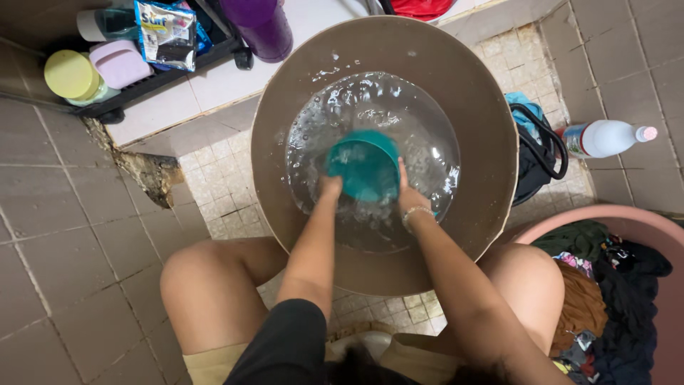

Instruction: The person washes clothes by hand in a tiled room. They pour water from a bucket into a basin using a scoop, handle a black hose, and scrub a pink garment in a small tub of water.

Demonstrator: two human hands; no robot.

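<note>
Both hands grip a teal plastic scoop bowl [363, 167] half sunk in the rippling water of a wide brown plastic basin [470, 107] on the tiled floor: the left hand [329, 187] clasps its near-left side, the right hand [411, 197], with a bracelet at the wrist, its right side. A pink tub [605, 214] of clothes stands to the right.

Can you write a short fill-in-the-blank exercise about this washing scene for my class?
1. Both hands, left hand and right hand, hold a teal ____ in the water.
2. The brown basin holds ____.
3. The pink tub at the person's right holds ____.
4. The white bottle lies on the ____.

Missing words: bowl; water; clothes; floor
</note>
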